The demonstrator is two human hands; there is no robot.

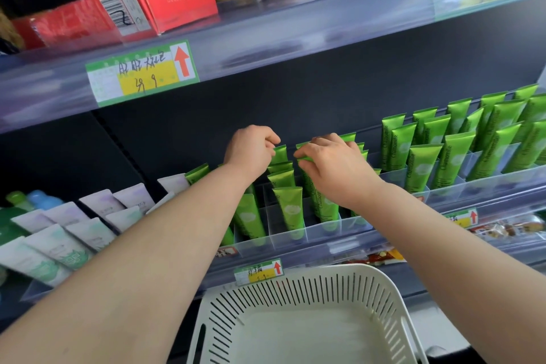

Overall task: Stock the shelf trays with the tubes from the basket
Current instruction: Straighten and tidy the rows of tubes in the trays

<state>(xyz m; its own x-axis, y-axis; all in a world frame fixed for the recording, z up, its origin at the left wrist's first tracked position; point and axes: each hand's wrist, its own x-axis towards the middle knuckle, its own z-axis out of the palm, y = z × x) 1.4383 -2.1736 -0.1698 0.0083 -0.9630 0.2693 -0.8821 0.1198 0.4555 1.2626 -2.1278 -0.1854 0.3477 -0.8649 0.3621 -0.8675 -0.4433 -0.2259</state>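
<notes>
Hands reaching into clear divided shelf tray (295, 238) of green tubes, crimped ends up. Left hand (251, 149) curled, fingertips pinching top edge of rear green tube (279, 154) in one lane. Right hand (331, 165) beside it, fingers closed over crimp of another green tube (304, 155) in next lane; palm down. Front green tube (291, 210) upright in lane below left hand. More green tubes (428, 151) standing in lanes to right. White tubes (59, 245) leaning at left. White slotted basket (369, 284) below shelf edge, visible floor bare. Price label (258, 272) on rail just above basket.
</notes>
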